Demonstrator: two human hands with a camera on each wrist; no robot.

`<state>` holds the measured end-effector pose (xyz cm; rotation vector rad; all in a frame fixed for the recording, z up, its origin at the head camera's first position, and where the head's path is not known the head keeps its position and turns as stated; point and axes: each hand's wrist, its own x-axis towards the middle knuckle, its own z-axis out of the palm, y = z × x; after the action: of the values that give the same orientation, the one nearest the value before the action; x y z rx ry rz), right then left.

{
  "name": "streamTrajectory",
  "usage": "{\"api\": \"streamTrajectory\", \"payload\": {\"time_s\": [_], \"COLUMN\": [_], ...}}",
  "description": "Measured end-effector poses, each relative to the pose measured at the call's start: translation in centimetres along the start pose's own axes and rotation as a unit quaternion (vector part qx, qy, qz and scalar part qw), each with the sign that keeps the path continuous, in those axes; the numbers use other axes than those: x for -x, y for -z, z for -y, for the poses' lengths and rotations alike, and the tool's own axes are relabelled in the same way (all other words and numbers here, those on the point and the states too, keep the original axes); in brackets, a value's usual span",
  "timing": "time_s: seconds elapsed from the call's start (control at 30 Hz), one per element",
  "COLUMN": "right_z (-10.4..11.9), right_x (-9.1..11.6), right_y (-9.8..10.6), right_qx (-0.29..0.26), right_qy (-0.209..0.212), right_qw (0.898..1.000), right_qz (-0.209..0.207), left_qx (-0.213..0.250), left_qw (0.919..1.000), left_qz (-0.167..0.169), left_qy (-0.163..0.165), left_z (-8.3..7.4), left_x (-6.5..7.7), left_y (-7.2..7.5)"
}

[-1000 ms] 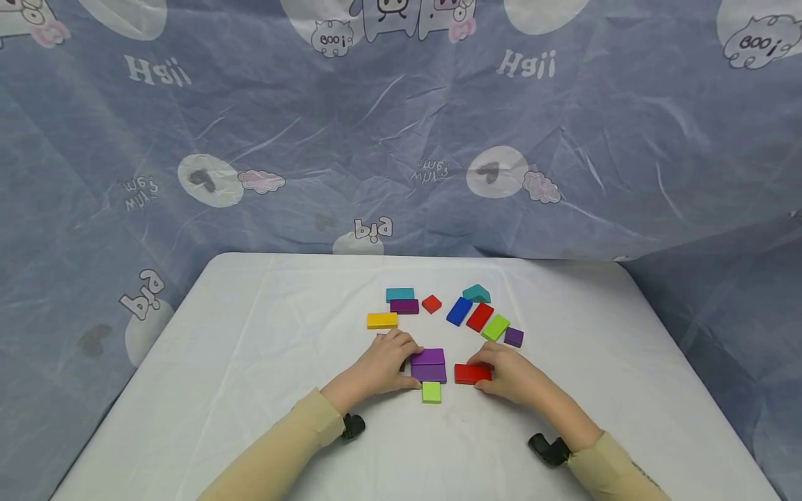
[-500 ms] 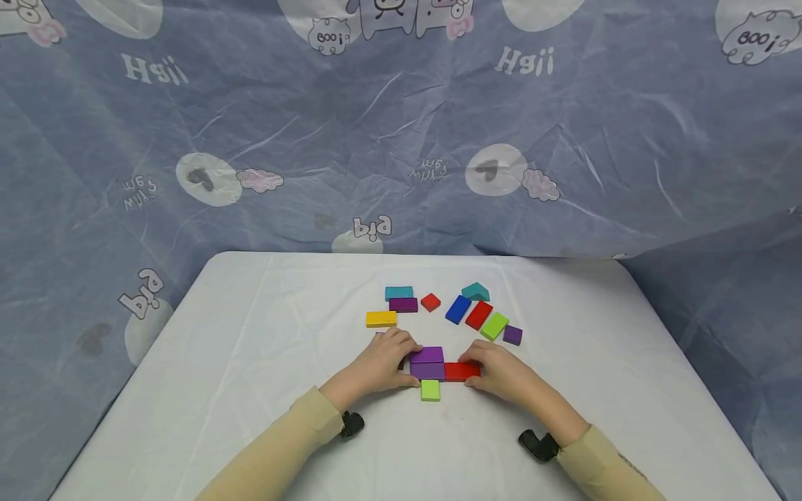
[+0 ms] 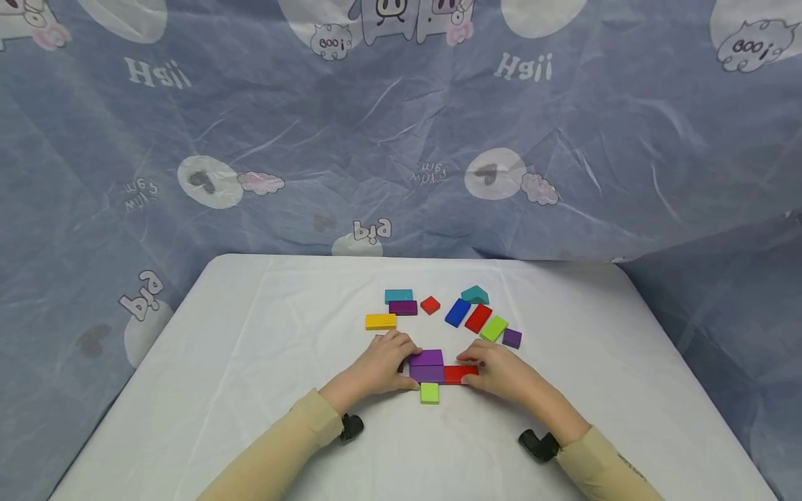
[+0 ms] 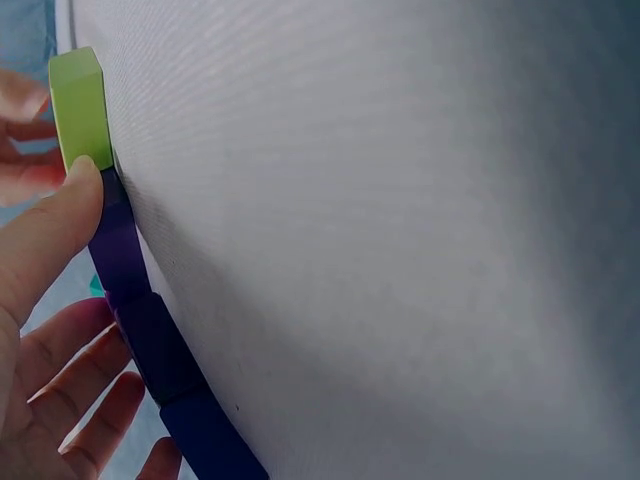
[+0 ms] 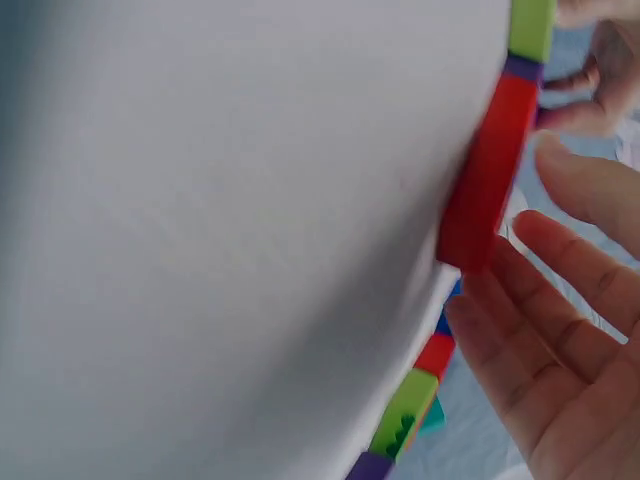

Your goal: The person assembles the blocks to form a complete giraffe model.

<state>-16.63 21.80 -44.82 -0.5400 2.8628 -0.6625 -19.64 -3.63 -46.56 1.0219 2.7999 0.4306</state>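
Note:
Two purple blocks lie against each other on the white table. My left hand holds them from the left, index finger at the far edge and thumb at the near corner. A lime green block touches their near side; in the left wrist view, the thumb rests at this green block. A long red block meets the lower purple block's right end. My right hand is at the red block's right part, fingers extended and spread beside the red block in the right wrist view.
Behind the hands lie a teal block, a dark purple block, a yellow block and a small red block. To their right are a teal triangle and a slanting row with a blue block. Dark blocks sit beside the left hand.
The right hand has slid the red block leftward until it meets the lower purple block, and its fingers have since loosened. The left hand has stayed in place.

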Motion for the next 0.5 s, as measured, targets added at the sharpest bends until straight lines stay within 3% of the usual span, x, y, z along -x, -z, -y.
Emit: {"api": "streamTrajectory", "payload": {"time_s": [0.13,0.3,0.5], "right_z": [-1.3,-3.6,-5.6], "right_x": [-0.3,-0.9,-1.6], "right_y": [1.4,2.9,3.6], "right_qx": [-0.021,0.002,0.034], "right_qy": [-0.008,-0.017,-0.041], "right_qw": [0.999,0.998,0.997], "right_qz": [-0.025,-0.060,-0.056], "left_qx": [-0.002,-0.002,-0.001], "left_qw": [1.0000,1.0000,1.0000], "left_qz": [0.000,0.000,-0.001], "left_qy": [0.000,-0.001,-0.002], "left_z": [-0.1,0.0,0.1], "left_x": [0.0,0.0,0.0], "left_y": [0.0,-0.1,-0.1]}}
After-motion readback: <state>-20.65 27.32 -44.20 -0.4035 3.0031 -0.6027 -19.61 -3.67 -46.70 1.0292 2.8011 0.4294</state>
